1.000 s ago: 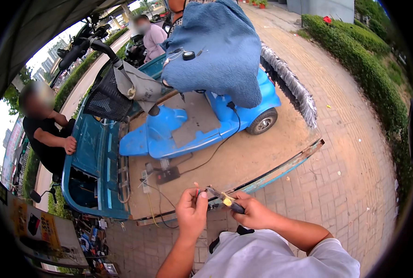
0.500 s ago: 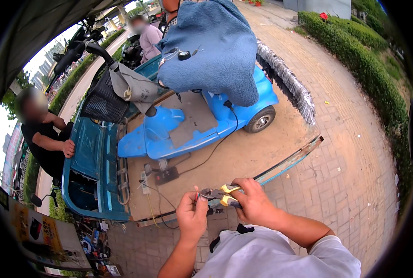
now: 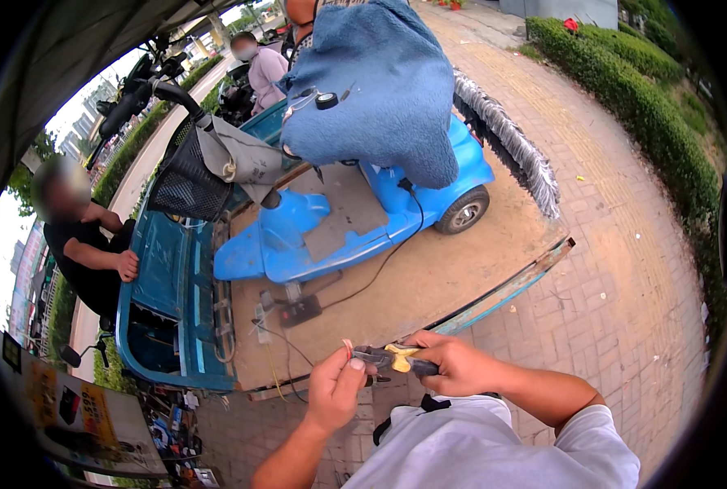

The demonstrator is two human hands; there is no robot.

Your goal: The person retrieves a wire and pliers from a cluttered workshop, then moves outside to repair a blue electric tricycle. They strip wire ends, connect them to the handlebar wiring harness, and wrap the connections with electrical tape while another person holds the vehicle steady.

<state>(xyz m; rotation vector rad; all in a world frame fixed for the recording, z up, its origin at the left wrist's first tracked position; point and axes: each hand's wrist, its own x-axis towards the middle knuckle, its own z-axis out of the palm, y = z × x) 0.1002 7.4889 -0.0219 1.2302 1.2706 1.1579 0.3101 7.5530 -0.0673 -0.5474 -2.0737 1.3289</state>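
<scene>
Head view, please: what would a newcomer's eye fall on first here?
Probably the blue scooter in the middle, on a flat truck bed, with a blue cloth draped over its seat. Below, the right hand grips yellow-handled pliers beside the left hand, which pinches a thin wire end.

Person seen from above: white short-sleeved shirt [image 3: 494, 444], sleeve ending above the right elbow; a black strap with clip [image 3: 416, 407] at the chest. Both forearms bare, left hand [image 3: 335, 391] and right hand [image 3: 453, 363] ungloved.
</scene>
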